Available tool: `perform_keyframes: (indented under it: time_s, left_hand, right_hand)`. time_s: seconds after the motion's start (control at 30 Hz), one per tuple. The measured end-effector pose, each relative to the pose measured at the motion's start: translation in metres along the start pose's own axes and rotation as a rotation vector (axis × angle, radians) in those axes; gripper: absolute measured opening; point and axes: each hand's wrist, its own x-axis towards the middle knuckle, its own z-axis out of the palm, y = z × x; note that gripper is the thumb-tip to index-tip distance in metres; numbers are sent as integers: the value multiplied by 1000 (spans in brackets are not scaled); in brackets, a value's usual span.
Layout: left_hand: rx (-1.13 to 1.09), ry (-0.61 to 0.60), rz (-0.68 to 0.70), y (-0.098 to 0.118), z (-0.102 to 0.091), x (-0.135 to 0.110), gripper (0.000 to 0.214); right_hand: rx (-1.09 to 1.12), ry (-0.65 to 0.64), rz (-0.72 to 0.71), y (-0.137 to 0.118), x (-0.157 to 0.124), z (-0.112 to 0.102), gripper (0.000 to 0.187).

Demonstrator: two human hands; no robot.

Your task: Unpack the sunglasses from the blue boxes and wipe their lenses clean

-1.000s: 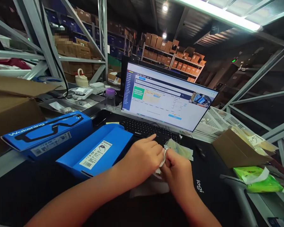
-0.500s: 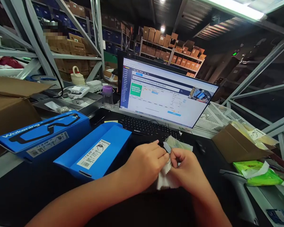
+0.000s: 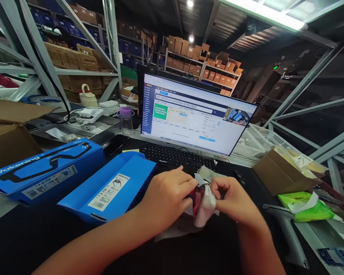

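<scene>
My left hand (image 3: 164,200) is closed around a dark reddish, glossy piece (image 3: 197,200), mostly covered by fingers and cloth. A white cleaning cloth (image 3: 205,208) is pinched in my right hand (image 3: 235,200) and lies against that piece. Below the hands, more thin white material (image 3: 176,230) spreads over the black mat. A crumpled clear bag (image 3: 208,173) sits just behind the fingers. Left of my hands stands a blue box (image 3: 140,172) with a white product label. Beside it is a second blue box (image 3: 53,166) printed with a black glasses outline.
Behind my hands are a keyboard (image 3: 157,153) and a lit monitor (image 3: 186,114). To the right lie a mouse (image 3: 240,176), a handheld scanner (image 3: 289,233), a green packet (image 3: 305,206) and a cardboard box (image 3: 275,175). A purple-lidded bottle (image 3: 126,121) stands behind the blue boxes.
The cloth has shifted and now bunches upright between my hands, with the reddish piece exposed. My hands are slightly farther apart. The whole view has moved slightly.
</scene>
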Motion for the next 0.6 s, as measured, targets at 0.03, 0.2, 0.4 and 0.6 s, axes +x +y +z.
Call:
perform_keyframes:
  time_s: [0.03, 0.2, 0.4, 0.6]
  left_hand:
    - [21, 7, 28, 1, 2, 0, 18]
    - [0, -1, 20, 1, -4, 1, 21]
    - [-80, 100, -39, -5, -22, 5, 33]
    - [-18, 67, -33, -3, -20, 4, 31]
  right_hand:
    - [-54, 96, -20, -6, 0, 13, 27]
    - [-41, 262, -42, -16, -1, 33, 26]
    - [455, -132, 107, 6, 2, -21, 38]
    - [615, -35, 207, -4, 2, -8, 25]
